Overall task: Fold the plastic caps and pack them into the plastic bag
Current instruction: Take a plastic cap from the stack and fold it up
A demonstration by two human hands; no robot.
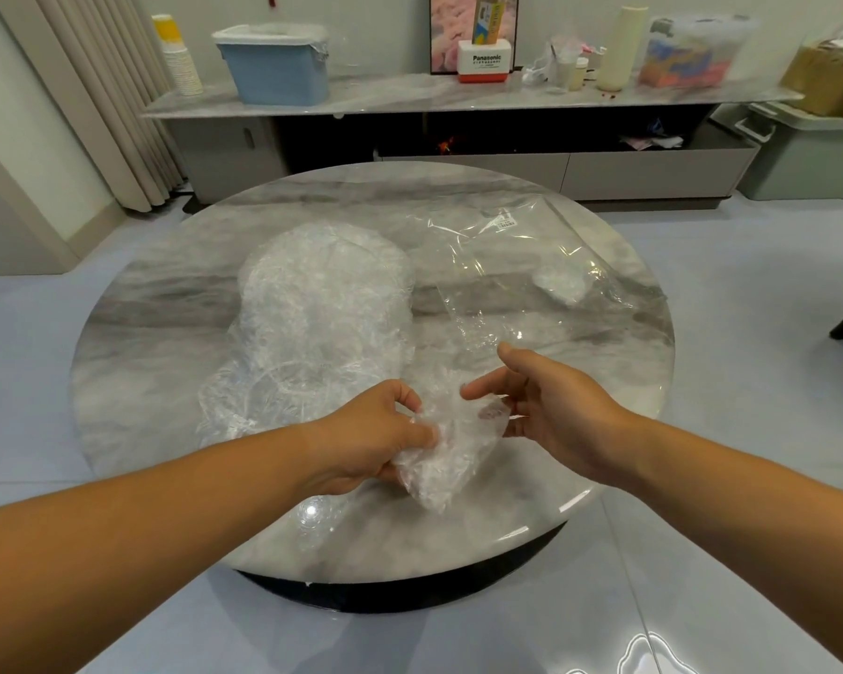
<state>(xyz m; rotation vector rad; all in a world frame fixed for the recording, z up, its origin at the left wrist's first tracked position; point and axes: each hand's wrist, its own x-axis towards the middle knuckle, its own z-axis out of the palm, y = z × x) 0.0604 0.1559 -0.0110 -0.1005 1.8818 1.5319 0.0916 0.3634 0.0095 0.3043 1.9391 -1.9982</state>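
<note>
A crumpled clear plastic cap is held over the near part of the round marble table. My left hand grips its left side with curled fingers and thumb. My right hand is beside the cap's right edge with fingers spread and relaxed, its fingertips at the plastic. A big heap of loose plastic caps lies at the table's left middle. The clear plastic bag lies flat at the right, with a small folded white cap inside it.
A long low cabinet stands beyond the table, carrying a blue bin, stacked paper cups, a Panasonic box and other items. A curtain hangs at the left. A grey storage box sits at the right.
</note>
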